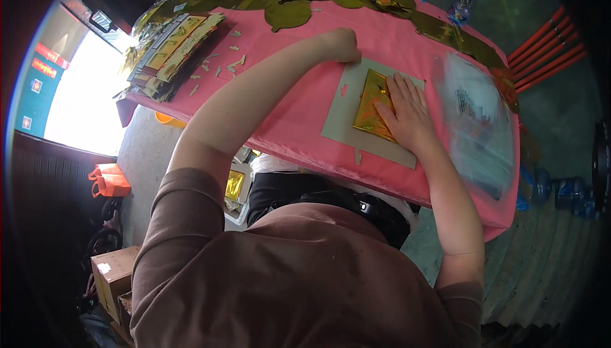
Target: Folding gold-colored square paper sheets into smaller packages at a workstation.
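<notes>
On the pink-covered table lies a grey-beige card (pixel 340 116) with a punched hang hole in its left edge. A folded gold foil packet (pixel 370 116) rests on the card. My right hand (pixel 409 109) lies flat over the packet's right side and the card, its fingers stretched out. Close to the card's far left corner, my left hand (pixel 338 46) is closed like a fist. Its fingertips are turned away, so whatever they may hold is hidden. A small card scrap (pixel 358 156) sits by the card's near edge.
Stacked printed cards (pixel 175 52) stand at the table's left, beside several loose scraps (pixel 237 63). Gold foil sheets (pixel 286 14) line the far edge. Clear plastic bags (pixel 477 125) cover the right side, and a small bottle (pixel 463 7) stands behind them.
</notes>
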Demonstrator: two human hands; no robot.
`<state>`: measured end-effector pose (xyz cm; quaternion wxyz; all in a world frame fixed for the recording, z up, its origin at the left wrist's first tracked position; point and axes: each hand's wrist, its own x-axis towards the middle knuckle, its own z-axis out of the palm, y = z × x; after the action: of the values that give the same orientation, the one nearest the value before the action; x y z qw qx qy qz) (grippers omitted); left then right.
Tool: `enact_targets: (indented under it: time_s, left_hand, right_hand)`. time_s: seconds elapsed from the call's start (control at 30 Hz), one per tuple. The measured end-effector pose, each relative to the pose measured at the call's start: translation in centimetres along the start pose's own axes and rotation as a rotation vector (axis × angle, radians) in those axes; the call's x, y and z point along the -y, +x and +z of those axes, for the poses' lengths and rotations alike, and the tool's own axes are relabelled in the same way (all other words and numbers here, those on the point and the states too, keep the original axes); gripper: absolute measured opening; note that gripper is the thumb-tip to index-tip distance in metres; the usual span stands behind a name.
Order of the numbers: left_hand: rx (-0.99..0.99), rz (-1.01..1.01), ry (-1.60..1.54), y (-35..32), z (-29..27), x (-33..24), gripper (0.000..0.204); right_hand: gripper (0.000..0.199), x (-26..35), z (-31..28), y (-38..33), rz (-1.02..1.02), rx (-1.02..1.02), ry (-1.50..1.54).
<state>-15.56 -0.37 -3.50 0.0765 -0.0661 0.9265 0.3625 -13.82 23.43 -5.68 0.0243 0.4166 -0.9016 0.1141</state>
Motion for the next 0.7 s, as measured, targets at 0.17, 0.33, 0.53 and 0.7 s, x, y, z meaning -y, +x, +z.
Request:
enact_targets:
  time_s: [0.17, 0.33, 0.53, 0.7]
  left_hand:
    - [-0.023, -0.005, 0.584, 1.0, -0.3, -1.0, 0.036]
    - [0.081, -0.021, 0.474, 1.1, -1.0, -1.1, 0.038]
    - [0.025, 0.13, 0.189, 0.8, -1.9, -0.6, 0.028]
    - [0.02, 0.087, -0.151, -2.1, -2.0, -1.9, 0.028]
  right_hand:
    - [0.065, -0.3, 0.3, 0.0, -0.001, -0.007, -0.005]
    - [0.065, -0.1, 0.2, 0.0, 0.005, -0.006, -0.007]
    - [0.065, 0.1, 0.2, 0.1, -0.018, 0.0, 0.013]
    - [0.064, -0.2, 0.2, 0.0, -0.018, -0.017, 0.003]
